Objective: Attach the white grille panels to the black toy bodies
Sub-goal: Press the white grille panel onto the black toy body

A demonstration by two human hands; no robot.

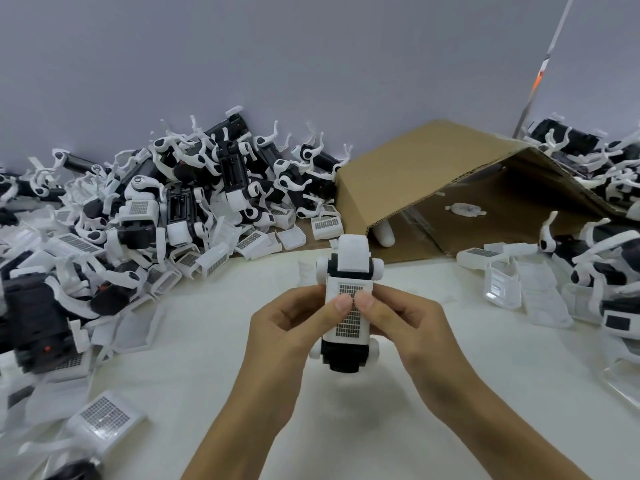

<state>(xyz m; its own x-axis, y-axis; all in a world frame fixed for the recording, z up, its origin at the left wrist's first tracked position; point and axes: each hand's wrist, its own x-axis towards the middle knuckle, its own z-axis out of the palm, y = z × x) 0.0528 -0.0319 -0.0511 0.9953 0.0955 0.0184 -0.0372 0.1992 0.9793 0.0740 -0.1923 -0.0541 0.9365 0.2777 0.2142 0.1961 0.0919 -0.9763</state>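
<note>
A black toy body with white round joints is held above the white table at the centre. A white grille panel lies on its upper face. My left hand grips the body's left side, its thumb pressing on the grille. My right hand grips the right side, its thumb also on the grille beside the left thumb. Loose grille panels lie at the lower left.
A big heap of black-and-white toy bodies and loose white parts fills the left and back. A tipped cardboard box lies behind the hands. More toy bodies and clear white parts sit at the right.
</note>
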